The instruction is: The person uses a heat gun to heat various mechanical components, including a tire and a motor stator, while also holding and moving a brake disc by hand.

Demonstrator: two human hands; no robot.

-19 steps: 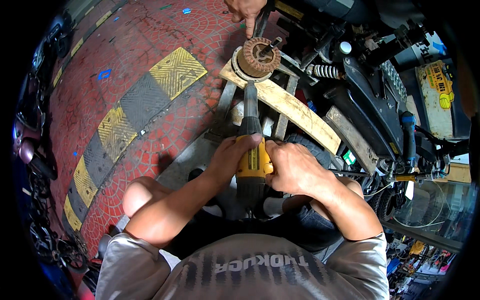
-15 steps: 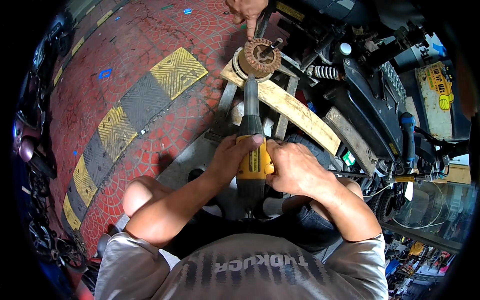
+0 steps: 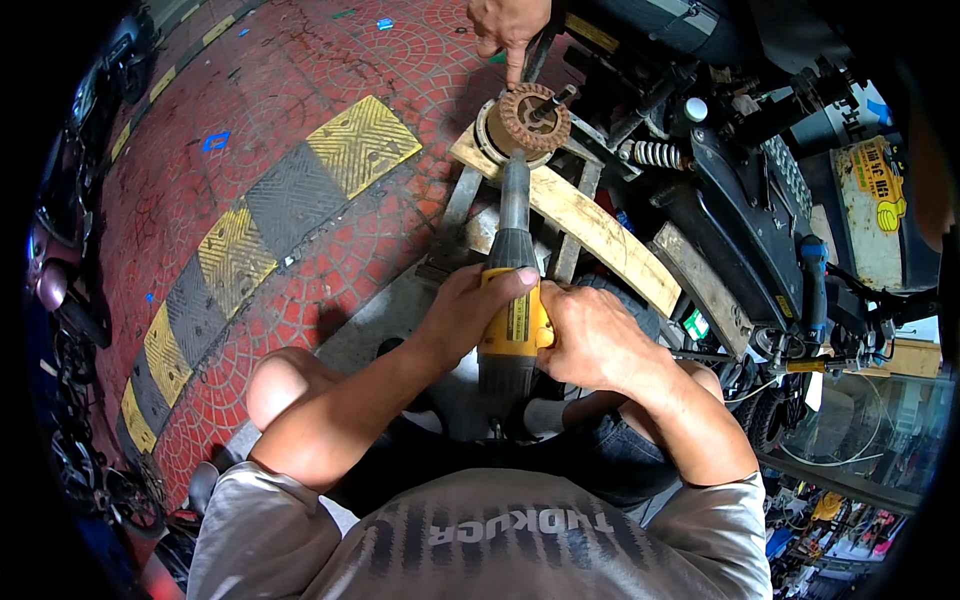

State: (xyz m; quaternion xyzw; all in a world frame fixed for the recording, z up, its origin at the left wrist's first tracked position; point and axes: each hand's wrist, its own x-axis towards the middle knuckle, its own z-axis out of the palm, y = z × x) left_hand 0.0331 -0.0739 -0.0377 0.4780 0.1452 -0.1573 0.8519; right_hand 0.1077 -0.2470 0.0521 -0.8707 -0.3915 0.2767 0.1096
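Both of my hands grip a yellow-and-black power tool (image 3: 516,322) with a long grey nose, held upright in line with my body. My left hand (image 3: 466,314) wraps its left side, the thumb lying across the top. On the right side my right hand (image 3: 590,335) is closed around the body near a round yellow knob. The tool's tip meets the near side of a motor stator (image 3: 526,118) with brownish windings and a shaft sticking out. Another person's hand (image 3: 511,22) presses one finger on the stator's far edge. Whatever lies under my palms is hidden.
The stator rests on a wooden plank (image 3: 610,238) over a frame. To the left, a yellow-and-black speed bump (image 3: 285,192) crosses red paving. On the right are a white shock spring (image 3: 656,150), a blue-and-black tool (image 3: 814,285) and a glass case (image 3: 850,425).
The stator, plank and pointing hand appear slightly lower and further right in the picture. The tool's nose shifts along with them. Both my hands keep their grip.
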